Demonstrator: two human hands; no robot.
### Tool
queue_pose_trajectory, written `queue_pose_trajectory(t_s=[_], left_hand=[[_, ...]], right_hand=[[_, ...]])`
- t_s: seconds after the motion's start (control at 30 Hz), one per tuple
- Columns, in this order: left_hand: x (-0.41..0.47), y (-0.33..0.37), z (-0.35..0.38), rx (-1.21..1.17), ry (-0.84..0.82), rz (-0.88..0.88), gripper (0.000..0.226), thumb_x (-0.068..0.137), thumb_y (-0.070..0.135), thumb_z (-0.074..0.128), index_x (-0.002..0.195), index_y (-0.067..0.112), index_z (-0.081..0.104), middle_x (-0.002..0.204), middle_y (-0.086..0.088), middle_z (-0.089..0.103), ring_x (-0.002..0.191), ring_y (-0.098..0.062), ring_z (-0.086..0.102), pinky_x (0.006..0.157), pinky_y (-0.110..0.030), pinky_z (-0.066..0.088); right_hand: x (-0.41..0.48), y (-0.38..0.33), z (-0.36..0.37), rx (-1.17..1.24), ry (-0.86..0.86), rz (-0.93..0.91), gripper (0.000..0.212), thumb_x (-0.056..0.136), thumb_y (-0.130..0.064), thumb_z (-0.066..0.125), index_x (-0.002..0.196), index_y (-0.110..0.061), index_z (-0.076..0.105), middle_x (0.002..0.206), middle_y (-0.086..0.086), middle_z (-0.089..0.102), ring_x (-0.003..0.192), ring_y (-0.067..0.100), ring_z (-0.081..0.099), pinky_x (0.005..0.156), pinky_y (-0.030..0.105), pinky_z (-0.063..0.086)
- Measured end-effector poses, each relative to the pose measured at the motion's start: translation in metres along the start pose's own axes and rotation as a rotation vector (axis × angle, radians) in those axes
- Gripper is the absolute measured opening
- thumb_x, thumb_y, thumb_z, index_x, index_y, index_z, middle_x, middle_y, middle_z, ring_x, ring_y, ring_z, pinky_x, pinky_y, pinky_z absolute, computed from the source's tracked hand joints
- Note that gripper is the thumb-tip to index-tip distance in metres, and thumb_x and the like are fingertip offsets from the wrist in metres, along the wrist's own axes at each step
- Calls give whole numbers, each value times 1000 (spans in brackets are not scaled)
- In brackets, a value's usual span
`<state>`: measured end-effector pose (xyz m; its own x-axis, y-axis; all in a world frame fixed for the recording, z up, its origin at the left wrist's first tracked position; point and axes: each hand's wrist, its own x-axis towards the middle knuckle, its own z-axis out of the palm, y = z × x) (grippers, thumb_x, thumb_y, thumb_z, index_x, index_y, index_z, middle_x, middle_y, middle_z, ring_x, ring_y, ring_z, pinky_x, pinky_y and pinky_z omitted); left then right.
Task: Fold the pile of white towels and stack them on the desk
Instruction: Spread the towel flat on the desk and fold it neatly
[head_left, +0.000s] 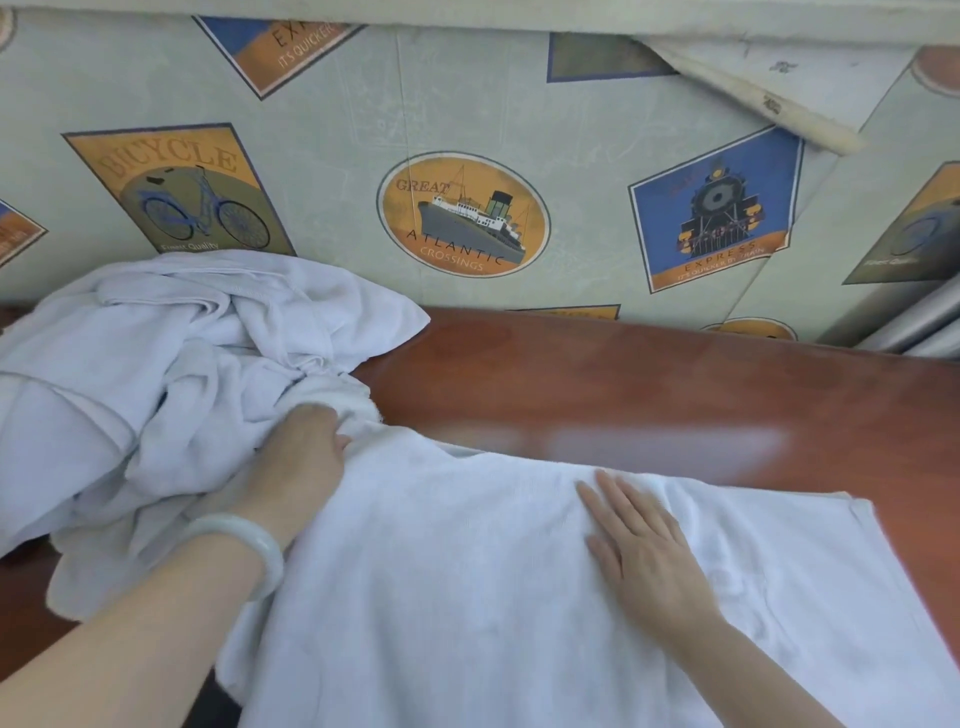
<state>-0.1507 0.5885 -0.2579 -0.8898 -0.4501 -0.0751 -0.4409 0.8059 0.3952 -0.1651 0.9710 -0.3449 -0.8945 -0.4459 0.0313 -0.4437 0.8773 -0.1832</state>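
Spread towel (467, 571) first – it lies flat across the near edge of the desk (649, 374), white and wide, running under both forearms and out of view at the bottom. The right hand (644, 551) rests palm-down on it, fingers straight and close together, pressing the cloth flat. To that hand's left, at the towel's far left corner, the left hand (298, 457) has its fingers curled down into the cloth, thumb showing on the right side, gripping a bunched fold; the fingertips themselves are buried in terry. A pale jade-coloured bangle (249, 540) sits on that wrist.

Just beyond and left of the left hand's grip lies the crumpled pile of white towels (182, 338), touching the corner being held. Past the right hand's fingertips is bare reddish-brown wood with a pale reflection on it. Behind the desk – beyond both hands – stands a wall covering (337, 156) printed with vintage travel labels: a bicycle (176, 192), an ocean liner (462, 213), a locomotive (717, 208). Far right of the right hand, grey metal tubes (914, 322) lean at the desk's back edge.
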Motion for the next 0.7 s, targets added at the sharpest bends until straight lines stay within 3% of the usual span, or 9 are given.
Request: queue_pose_trajectory(t_s=[0.07, 0.1, 0.17, 0.27, 0.33, 0.43, 0.53, 0.63, 0.7], left_hand=[[-11, 2, 14, -34, -39, -10, 26, 95, 22, 60, 75, 10, 50, 80, -12, 58, 82, -33, 59, 66, -34, 34], [-16, -3, 20, -81, -77, -64, 32, 95, 25, 61, 68, 12, 48, 68, -7, 55, 69, -29, 57, 59, -33, 32], [-25, -13, 23, -179, -183, -165, 46, 91, 28, 66, 54, 20, 40, 51, 3, 41, 48, -16, 38, 51, -30, 24], [-33, -22, 17, -309, -289, -190, 38, 89, 25, 70, 59, 18, 47, 56, 3, 46, 56, -14, 38, 56, -29, 28], [-33, -27, 11, -279, -144, -152, 34, 94, 19, 64, 62, 12, 52, 59, 1, 52, 61, -20, 47, 59, -33, 32], [-23, -40, 2, -291, 156, -297, 28, 95, 3, 48, 71, -3, 61, 78, -23, 65, 78, -37, 61, 72, -41, 43], [-23, -38, 2, -528, -27, -301, 29, 96, 8, 54, 67, 0, 56, 62, -18, 60, 60, -30, 57, 59, -36, 43], [-38, -25, 2, -332, -200, -116, 43, 94, 34, 62, 63, 14, 40, 53, 1, 43, 52, -18, 41, 55, -32, 29], [-52, -22, 3, -116, -183, -74, 44, 94, 35, 61, 62, 17, 36, 56, 6, 40, 55, -15, 41, 53, -31, 23]], right_hand=[[-2, -3, 1, -21, 9, 24, 53, 102, -49, 21, 154, -40, 23, 162, -12, 20, 151, 13, 13, 120, 38, 2], [-2, -5, -1, -33, 29, 38, 53, 101, -49, 23, 153, -40, 27, 161, -11, 22, 151, 14, 12, 120, 43, 0], [-4, -10, -8, -40, 94, 60, 52, 99, -44, 30, 148, -34, 41, 158, -2, 33, 148, 21, 21, 119, 50, 1], [-7, -14, -8, 50, 223, 136, 53, 96, -33, 28, 140, -14, 51, 147, 9, 48, 138, 22, 35, 116, 48, 16], [-11, -11, -3, 131, 231, 224, 59, 97, -34, 23, 141, -7, 49, 148, 9, 47, 140, 16, 31, 119, 40, 11], [-8, 1, 0, 102, 130, 221, 69, 96, -52, 14, 153, -17, 33, 161, -3, 24, 149, 6, 11, 122, 30, -4], [-5, 5, -8, 146, 65, 174, 63, 91, -64, 12, 150, -42, 19, 161, -17, 2, 149, 2, -10, 122, 33, -9], [-17, 2, -11, 290, 186, 209, 59, 96, -49, 27, 150, -28, 34, 161, -9, 17, 150, 9, 8, 123, 41, 7], [-31, 6, -9, 239, 200, 314, 62, 97, -41, 28, 147, -9, 43, 155, -3, 28, 146, 16, 22, 122, 29, 3]])
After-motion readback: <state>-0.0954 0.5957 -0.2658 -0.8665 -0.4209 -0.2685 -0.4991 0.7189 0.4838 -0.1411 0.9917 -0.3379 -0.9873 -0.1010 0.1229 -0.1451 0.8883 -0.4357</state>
